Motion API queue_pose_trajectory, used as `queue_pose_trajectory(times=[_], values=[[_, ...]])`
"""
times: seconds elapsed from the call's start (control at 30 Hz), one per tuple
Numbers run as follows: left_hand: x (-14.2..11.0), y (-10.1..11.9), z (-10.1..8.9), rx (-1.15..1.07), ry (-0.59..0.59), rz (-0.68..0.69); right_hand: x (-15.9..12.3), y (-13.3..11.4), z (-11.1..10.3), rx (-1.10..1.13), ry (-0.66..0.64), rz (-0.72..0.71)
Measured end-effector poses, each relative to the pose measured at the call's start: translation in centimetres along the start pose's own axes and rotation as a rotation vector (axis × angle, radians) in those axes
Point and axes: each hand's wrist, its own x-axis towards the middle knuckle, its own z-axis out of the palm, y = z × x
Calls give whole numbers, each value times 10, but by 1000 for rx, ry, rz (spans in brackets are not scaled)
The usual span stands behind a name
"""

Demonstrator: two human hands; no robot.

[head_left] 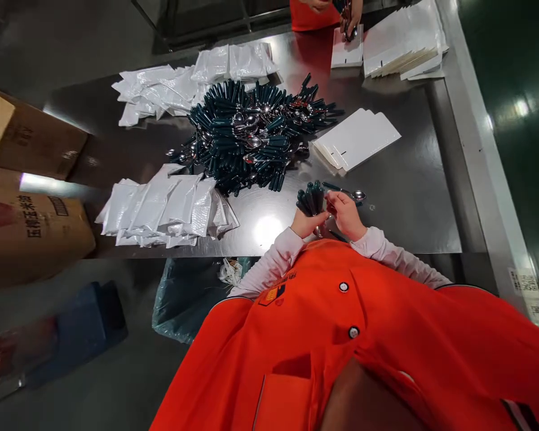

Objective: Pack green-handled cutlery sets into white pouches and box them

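A shiny stainless-steel table [426, 197] spans the scene, a bright white glare [268, 230] reflecting off its near edge. Along its right side runs a pale metal rail [480, 131] with printed labels [527, 287] near the bottom. Beyond the rail is a glossy, dark green floor [512, 78] dotted with light reflections. At left, two brown cardboard boxes [40, 134] sit one nearer than the other, above a dim grey floor [130, 383]. A dark metal frame [206, 27] stands behind the table. Below the near edge hangs a translucent bluish plastic bag [179, 305]; farther left is a dark blue object, unclear in shadow.
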Motion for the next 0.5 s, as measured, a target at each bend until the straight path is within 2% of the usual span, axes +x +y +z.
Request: queue_pose_trajectory(times=[0.13, 0.27, 0.4, 0.5], values=[[7, -10, -10, -141, -80, -101, 6, -2, -11, -60, -50, -69], [8, -19, -14, -235, -120, -220, 11, -2, -11, -209, -84, -54], [7, -24, -6, -403, -58, -337, 14, 6, -13, -248, -73, -44], [6, -27, -4, -502, 103, -351, 19, 16, -28, -229, 21, -30]])
